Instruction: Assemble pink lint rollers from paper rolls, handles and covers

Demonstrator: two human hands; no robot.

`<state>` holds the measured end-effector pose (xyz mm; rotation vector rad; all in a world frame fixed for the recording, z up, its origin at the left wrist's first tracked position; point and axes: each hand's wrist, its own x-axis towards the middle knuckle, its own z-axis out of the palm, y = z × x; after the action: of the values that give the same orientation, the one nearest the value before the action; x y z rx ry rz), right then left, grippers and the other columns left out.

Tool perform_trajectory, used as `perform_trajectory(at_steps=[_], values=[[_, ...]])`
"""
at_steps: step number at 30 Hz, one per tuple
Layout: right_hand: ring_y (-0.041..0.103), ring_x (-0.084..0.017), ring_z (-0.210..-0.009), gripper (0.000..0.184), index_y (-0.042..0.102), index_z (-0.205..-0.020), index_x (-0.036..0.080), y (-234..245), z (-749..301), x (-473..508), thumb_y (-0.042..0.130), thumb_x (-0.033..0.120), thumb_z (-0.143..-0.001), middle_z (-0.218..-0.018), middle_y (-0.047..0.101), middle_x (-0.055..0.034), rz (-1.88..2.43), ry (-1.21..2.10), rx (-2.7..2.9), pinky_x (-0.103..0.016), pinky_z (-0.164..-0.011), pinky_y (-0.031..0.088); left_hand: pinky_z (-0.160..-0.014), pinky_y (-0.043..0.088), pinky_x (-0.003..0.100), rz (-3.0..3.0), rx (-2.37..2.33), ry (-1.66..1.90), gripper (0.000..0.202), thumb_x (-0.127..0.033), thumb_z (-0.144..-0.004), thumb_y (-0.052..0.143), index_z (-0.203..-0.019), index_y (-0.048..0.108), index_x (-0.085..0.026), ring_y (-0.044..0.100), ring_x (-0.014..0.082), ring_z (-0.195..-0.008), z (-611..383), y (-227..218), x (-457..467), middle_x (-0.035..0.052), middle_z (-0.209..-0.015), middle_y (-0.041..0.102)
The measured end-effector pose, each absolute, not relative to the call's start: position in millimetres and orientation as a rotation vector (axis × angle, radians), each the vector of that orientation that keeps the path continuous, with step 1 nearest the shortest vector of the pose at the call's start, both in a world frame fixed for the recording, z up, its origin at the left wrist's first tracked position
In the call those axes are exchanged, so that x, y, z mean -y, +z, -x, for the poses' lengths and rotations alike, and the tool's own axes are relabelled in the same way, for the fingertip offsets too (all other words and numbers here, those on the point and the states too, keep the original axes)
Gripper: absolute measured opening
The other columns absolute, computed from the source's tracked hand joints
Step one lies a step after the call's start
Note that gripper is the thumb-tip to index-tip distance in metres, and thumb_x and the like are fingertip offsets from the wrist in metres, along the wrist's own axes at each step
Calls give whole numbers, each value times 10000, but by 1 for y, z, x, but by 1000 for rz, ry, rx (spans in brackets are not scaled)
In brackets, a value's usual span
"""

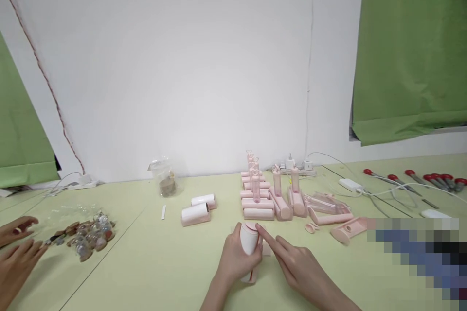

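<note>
My left hand [235, 260] is wrapped round a white and pink lint roller [248, 242], holding it upright just above the pale green table [153, 272]. My right hand [297, 262] sits beside it with its fingers stretched out, the index fingertip touching the roller's top edge. Just beyond stands a stack of pink lint rollers [257, 194] with upright handles. Two white rolls [199, 209] lie to the left of the stack. Loose pink handles and covers [328, 214] lie to its right.
Another person's two hands [16, 248] work at the left edge beside a pile of small brown and clear pieces [87, 235]. A clear bag [166, 180] stands by the wall. Red-handled screwdrivers [430, 180], white cables and a power strip [295, 167] lie at the back right.
</note>
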<state>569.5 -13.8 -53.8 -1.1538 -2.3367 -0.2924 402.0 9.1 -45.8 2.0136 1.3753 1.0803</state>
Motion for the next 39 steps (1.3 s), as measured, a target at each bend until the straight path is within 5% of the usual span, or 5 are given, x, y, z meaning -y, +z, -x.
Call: perform_trajectory(at_steps=[6, 12, 18, 25, 39], values=[[574, -170, -496, 686, -90, -1363, 235, -64, -564, 15, 204, 48, -773, -728, 564, -29, 1201, -273, 2238, -245, -433, 458, -529, 343, 229, -1887, -1378, 1151, 208, -387, -714, 531, -730, 441, -200, 492, 154, -586, -409, -48, -7, 6, -653, 522], [610, -165, -628, 551, 98, -1364, 255, -60, -559, 20, 189, 117, -838, -951, 601, -83, 1145, 7, 2082, -243, -563, 479, -568, 388, 227, -1657, -1254, 1273, 268, -405, -679, 581, -787, 482, -181, 506, 149, -609, -417, -48, -6, 8, -674, 556], [473, -128, -434, 421, 429, -1223, 239, -44, -562, 25, 398, 382, -828, -487, 482, 44, 1297, 354, 1808, -202, -458, 407, -596, 424, 248, -1392, -1262, 1373, 336, -418, -647, 612, -810, 504, -145, 531, 167, -644, -408, -45, -10, 23, -676, 564], [541, -195, -816, 424, 562, -1039, 196, -29, -556, -15, 551, 465, -711, -880, 602, -33, 1113, 799, 1709, -275, -713, 437, -602, 434, 236, -1396, -1045, 1250, 337, -334, -596, 667, -840, 567, -123, 552, 174, -687, -417, -48, -7, 57, -761, 618], [512, -155, -704, 234, 459, -899, 195, -41, -544, -10, 402, 411, -829, -790, 547, 3, 1046, 811, 1589, -262, -636, 400, -627, 462, 260, -1133, -1071, 1363, 355, -244, -549, 687, -851, 548, -120, 579, 198, -727, -433, -54, -6, 63, -757, 626]])
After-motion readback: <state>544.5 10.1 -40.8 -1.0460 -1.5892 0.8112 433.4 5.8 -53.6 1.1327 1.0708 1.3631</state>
